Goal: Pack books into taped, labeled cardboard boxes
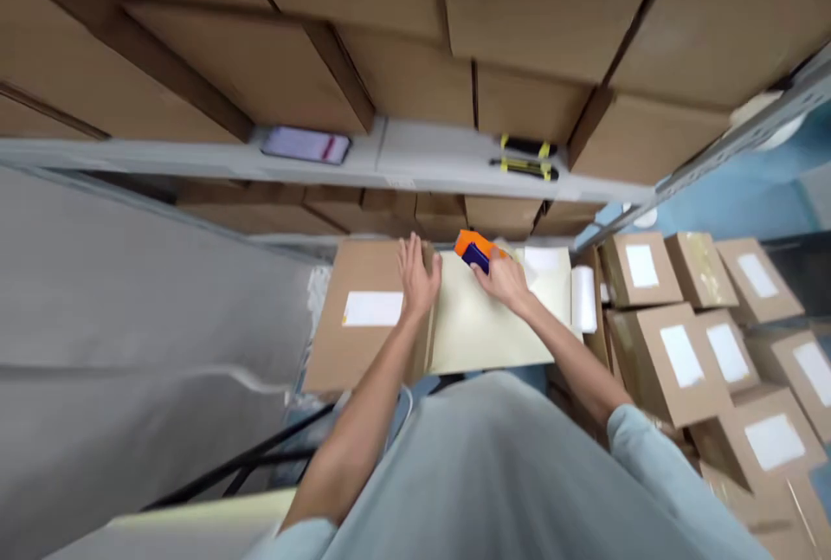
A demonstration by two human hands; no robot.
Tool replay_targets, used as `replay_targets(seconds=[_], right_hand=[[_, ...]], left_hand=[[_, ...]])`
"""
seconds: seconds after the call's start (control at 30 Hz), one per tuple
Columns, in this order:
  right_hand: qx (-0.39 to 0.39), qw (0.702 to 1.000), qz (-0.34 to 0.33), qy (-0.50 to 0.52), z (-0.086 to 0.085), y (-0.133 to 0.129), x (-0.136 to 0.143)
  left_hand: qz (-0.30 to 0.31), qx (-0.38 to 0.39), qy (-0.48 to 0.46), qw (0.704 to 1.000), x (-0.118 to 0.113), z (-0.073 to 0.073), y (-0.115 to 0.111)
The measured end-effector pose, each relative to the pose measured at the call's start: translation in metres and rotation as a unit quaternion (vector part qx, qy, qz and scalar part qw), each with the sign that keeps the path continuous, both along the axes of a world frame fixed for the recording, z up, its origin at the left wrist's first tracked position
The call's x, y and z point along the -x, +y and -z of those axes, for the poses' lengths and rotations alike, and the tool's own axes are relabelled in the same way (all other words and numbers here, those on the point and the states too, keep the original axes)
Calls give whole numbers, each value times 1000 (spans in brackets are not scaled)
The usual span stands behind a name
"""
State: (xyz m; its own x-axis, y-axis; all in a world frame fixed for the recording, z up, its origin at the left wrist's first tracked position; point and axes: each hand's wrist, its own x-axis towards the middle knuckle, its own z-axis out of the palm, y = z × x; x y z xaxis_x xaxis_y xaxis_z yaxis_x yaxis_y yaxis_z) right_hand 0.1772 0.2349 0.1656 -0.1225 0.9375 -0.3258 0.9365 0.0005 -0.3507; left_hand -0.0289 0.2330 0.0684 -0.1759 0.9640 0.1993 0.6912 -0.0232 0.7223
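My left hand (pixel 418 277) lies flat on a cardboard box (pixel 331 344), near its right edge, with its fingers stretched out. A white label (pixel 373 308) is stuck on the top of that box. My right hand (pixel 505 277) is closed around an orange and dark blue handheld tool (pixel 473 247), whose exact kind I cannot make out. The tool is over the pale cream work surface (pixel 486 331), to the right of the box. Near my right hand lies a white slip of paper (pixel 541 260).
Above the work surface runs a shelf (pixel 428 149) holding a phone (pixel 306 144), two black and yellow cutters (pixel 525 168) and large cartons (pixel 409 75). A white roll (pixel 583 300) stands at the right edge. Several labelled boxes (pixel 662 404) are stacked to the right.
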Motion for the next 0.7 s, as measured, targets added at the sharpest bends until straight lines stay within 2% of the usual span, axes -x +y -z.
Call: replay_targets(seconds=[0.1,0.2,0.3,0.4,0.47,0.53,0.63,0.7], right_hand=[[-75,996,37,7,-37,29,13],[-150,988,-5,28,-73,73,33],[-198,976,-86,15,-103,120,52],[-185,976,-104,-42,-118,157,66],[-165,979,-99,-68,-120,174,71],[-163,979,-98,-75,-117,184,73],[-174,977,-100,-72,-108,192,71],[-189,975,-98,-60,-96,193,66]], left_hand=[[10,-124,-1,992,-21,-27,3],[34,-215,16,976,-35,-61,27],[18,-238,16,971,-37,-93,55],[4,-240,16,971,-36,-113,62],[5,-242,19,970,-35,-115,51],[8,-241,24,970,-33,-107,31],[3,-208,25,978,-27,-84,-5],[-2,-154,22,988,-18,-63,-30]])
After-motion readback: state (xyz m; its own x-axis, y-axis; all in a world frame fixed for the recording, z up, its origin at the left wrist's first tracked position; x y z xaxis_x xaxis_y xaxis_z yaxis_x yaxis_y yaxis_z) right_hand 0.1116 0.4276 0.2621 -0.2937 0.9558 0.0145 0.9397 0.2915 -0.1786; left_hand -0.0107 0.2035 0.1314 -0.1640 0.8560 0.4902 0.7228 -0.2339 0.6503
